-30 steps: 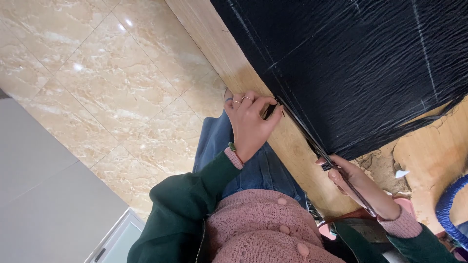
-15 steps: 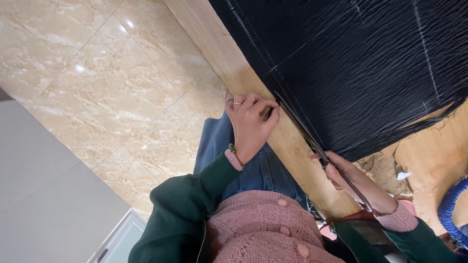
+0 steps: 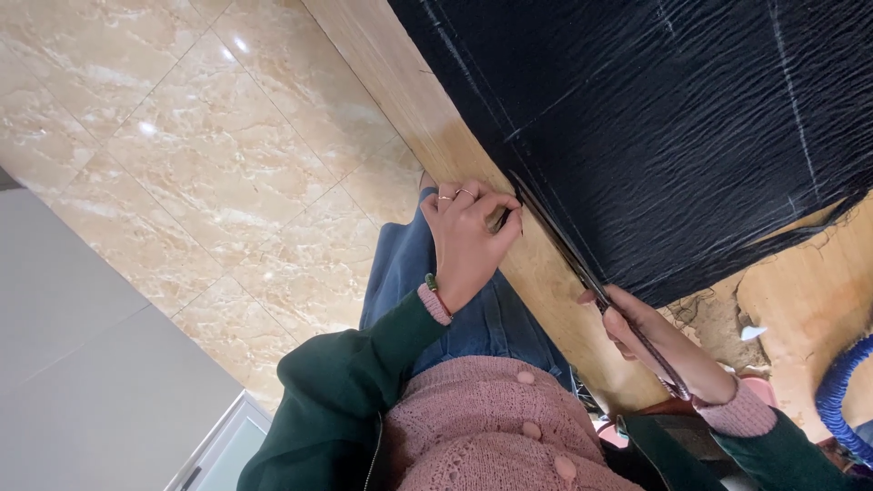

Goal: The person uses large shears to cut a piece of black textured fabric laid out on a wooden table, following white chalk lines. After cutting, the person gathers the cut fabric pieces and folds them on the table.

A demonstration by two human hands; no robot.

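Black fabric (image 3: 691, 136): a large, wrinkled dark sheet with pale chalk lines, spread over the upper right of the frame on a wooden table (image 3: 427, 118); its near edge runs diagonally from the centre toward the lower right.
Left hand (image 3: 468, 241): at the centre of the frame, fingers curled and pressed together, fingertips pinching the fabric's edge where it meets the table rim; rings show on two fingers, a green bead band at the wrist.
Right hand (image 3: 668, 350): in the lower right, closed around the handles of a long pair of scissors (image 3: 582, 268).
Scissors: the blades lie along the fabric's edge, tips pointing up-left toward the left hand and ending just beside it; whether the blades are parted cannot be told.
Containers: none can be made out; only a blue coiled hose (image 3: 841, 409) at the right edge and a white scrap (image 3: 753, 333) on the worn table top near it.
Clothing: green sleeves, pink knitted cardigan (image 3: 491, 427), blue jeans (image 3: 427, 291) in the lower centre.
Floor: glossy beige marble tiles (image 3: 182, 155) fill the upper left.
Change from half a second ago: the right hand and scissors sit slightly further up-left along the edge, closer to the left hand, which keeps its pinch at much the same spot.
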